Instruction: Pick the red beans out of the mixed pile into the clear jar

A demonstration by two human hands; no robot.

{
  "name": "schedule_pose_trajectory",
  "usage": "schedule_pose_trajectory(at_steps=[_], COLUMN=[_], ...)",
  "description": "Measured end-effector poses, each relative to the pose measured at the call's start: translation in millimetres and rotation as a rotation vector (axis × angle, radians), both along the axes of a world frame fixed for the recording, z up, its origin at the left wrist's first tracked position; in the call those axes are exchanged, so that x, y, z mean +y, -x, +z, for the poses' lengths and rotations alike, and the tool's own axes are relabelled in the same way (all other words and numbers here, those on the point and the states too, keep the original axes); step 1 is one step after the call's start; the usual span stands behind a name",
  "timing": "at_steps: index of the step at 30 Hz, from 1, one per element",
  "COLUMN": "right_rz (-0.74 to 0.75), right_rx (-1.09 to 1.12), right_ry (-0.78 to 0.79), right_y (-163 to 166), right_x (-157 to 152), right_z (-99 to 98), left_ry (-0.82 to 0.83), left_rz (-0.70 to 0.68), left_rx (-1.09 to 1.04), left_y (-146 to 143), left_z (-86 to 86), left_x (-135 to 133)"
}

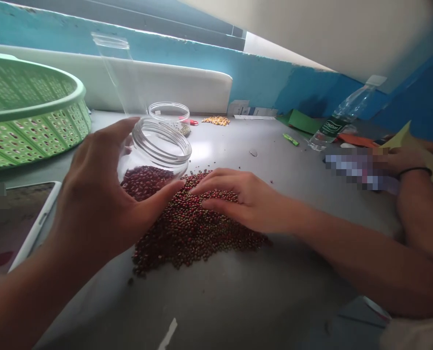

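My left hand [96,199] is wrapped round a clear, lidless jar [161,146], thumb on the near side and fingers on the far side. Dark red beans [143,183] lie in the bottom of the jar, which is slightly tilted. Beside and below it spreads a loose pile of mixed red and green beans [202,233] on the grey table. Over the pile my right hand [249,199] reaches in from the right, its thumb and fingers apart and the fingertips at the beans. No held bean shows in it.
A green basket [70,116] stands at left, near a white-edged tablet-like device [37,223]. Behind are a tall clear container [119,73], a second jar [169,114] and yellow kernels [216,120]. At right are a water bottle [338,119] and another person's hand [402,158].
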State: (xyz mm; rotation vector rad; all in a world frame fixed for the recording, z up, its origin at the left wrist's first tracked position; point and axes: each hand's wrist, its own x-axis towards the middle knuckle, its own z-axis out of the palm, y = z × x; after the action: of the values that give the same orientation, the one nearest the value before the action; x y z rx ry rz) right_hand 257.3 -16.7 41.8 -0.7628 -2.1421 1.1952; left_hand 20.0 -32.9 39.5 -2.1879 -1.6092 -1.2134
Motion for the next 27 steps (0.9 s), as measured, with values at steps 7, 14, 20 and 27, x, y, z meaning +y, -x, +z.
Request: schedule_pose_trajectory(at_steps=[7,14,20,27], right_rz=[0.11,0.116,0.018,-0.202], right_rx=[-0.485,-0.466,-0.371,0.145], right_ry=[-0.272,-0.306,-0.254,0.604], right_y=[-6.4,-0.2,-0.7,2.9], right_x=[-1.4,4.1,6.6,17.6], right_z=[5.9,-7.8,-8.1,-18.7], left_ry=[-0.021,-0.035,0.003,-0.006], left_rz=[0.005,0.004,0.011,-0.005], left_rx=[0.008,0.036,0.035,0.042], left_y=[-1.8,-2.5,-2.0,-0.5], left_z=[-4.0,-7.5,-9.9,-9.3], left_x=[-0.2,1.4,2.3,3.0])
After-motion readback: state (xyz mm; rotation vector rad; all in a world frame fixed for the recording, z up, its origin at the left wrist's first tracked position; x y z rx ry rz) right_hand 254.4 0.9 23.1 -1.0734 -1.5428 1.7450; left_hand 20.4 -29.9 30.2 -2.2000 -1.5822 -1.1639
